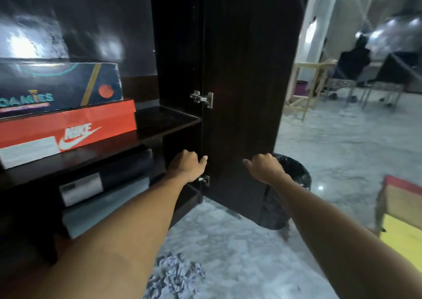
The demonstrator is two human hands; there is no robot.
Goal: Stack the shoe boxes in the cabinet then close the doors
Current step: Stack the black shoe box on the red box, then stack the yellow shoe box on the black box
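From the head camera, a dark wooden cabinet point(178, 54) stands open, its right-hand door point(249, 81) swung out toward the viewer so that its tall inner face stands upright, hinged along its left edge by two metal hinges point(202, 98), one at mid height and one lower down. On the upper shelf point(157, 125) two shoe boxes lie stacked flat, long axes running left to right along the shelf: an orange Nike box point(68, 132) below, its printed long side facing out, and a dark blue box point(59, 86) resting on top of it, set a little further left. On the shelf beneath, a black box point(107, 173) with a white label sits on a grey box point(102, 205), both lying the same way, lengthwise across the compartment. The left hand point(186, 165) is at the hinged edge of the door, fingers curled and thumb against the door's face; whether it grips the edge cannot be told. The right hand point(265, 166) is at the door's free outer edge, fingers wrapped out of sight behind it and thumb lying on the inner face, holding the door. Just behind the door and the right hand stands a black bin point(294, 173) lined with a black bag. The floor point(239, 253) is pale marbled tile, with a crumpled grey cloth point(175, 276) lying near the bottom edge of the view.
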